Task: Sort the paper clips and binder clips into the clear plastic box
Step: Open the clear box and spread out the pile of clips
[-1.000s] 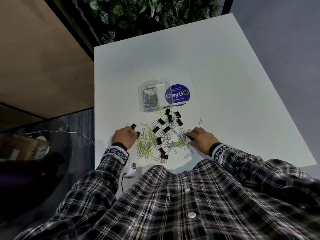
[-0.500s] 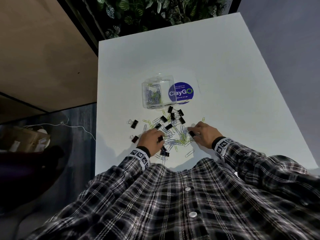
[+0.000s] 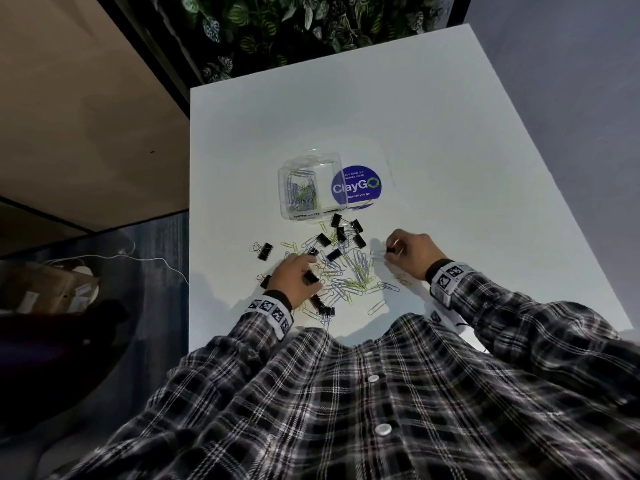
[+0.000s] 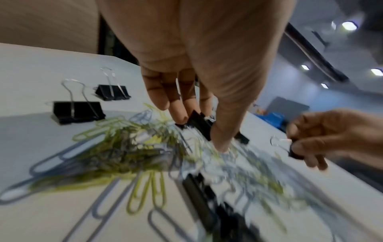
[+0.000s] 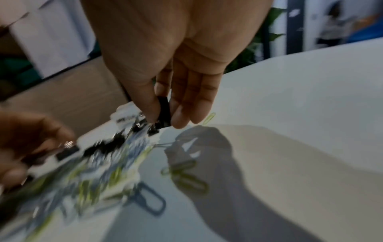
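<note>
binder clip [image 5: 163, 111] pinched, right hand [image 5: 165, 65]; wrist view only.

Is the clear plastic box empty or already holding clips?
Partly filled: the clear plastic box holds blue and yellow paper clips in its left compartment.

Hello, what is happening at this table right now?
A person is sorting clips. Each hand pinches a black binder clip: the left hand over the pile, the right hand beside it. The clear box holds only paper clips so far; most clips lie loose on the table.
</note>
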The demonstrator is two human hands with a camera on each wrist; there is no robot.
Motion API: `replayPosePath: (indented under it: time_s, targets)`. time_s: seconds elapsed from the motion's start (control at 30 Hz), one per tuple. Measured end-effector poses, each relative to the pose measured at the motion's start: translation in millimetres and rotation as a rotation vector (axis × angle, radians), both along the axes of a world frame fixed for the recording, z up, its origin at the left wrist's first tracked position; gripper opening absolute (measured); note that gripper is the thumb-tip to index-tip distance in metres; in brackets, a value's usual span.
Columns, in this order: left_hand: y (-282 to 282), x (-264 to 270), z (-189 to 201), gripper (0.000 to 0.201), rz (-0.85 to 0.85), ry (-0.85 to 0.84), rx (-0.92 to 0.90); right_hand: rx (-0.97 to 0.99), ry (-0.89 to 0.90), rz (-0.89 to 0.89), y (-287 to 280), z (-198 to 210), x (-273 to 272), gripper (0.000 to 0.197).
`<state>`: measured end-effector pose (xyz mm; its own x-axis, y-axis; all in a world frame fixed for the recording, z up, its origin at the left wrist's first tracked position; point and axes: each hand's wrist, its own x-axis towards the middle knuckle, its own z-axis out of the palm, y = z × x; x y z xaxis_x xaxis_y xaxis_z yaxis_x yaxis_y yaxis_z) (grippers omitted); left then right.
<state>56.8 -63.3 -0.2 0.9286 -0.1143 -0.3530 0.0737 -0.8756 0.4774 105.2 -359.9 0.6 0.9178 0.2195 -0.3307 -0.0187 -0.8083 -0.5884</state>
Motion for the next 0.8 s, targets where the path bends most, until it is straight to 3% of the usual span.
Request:
replayPosePath:
  time_s: [0.2, 0.27, 0.33, 0.47, 0.57, 0.67, 0.73, 0.8]
  targets:
    - [74, 11, 4, 0.032, 0.454, -0.145, 0.062, 0.086, -0.037, -0.623, -26, 2, 31, 0.018]
    - [93, 10, 0, 0.030, 0.592, -0.124, 0.095, 0.061, -0.009, -0.760, -37, 2, 35, 0.021]
    - [101, 7, -6, 0.032, 0.623, -0.065, 0.101, 0.018, 0.038, -0.812, -47, -2, 35, 0.022]
    - [96, -1, -15, 0.042, 0.545, -0.018, 0.098, -0.087, 0.049, -0.763, -50, -12, 27, 0.020]
    - [77, -6, -4, 0.045, 0.476, -0.155, 0.225, -0.228, -0.107, -0.644, -43, -18, 19, 0.035]
    - [49, -13, 8, 0.041, 0.175, -0.289, 0.189, -0.312, -0.333, -0.438, -30, -17, 12, 0.037]
    - [34, -21, 5, 0.049, -0.034, -0.176, 0.137, -0.336, -0.367, -0.252, -17, -14, 8, 0.036]
    - [30, -26, -2, 0.066, -0.135, -0.021, 0.202, -0.332, -0.255, -0.155, -4, -12, 4, 0.039]
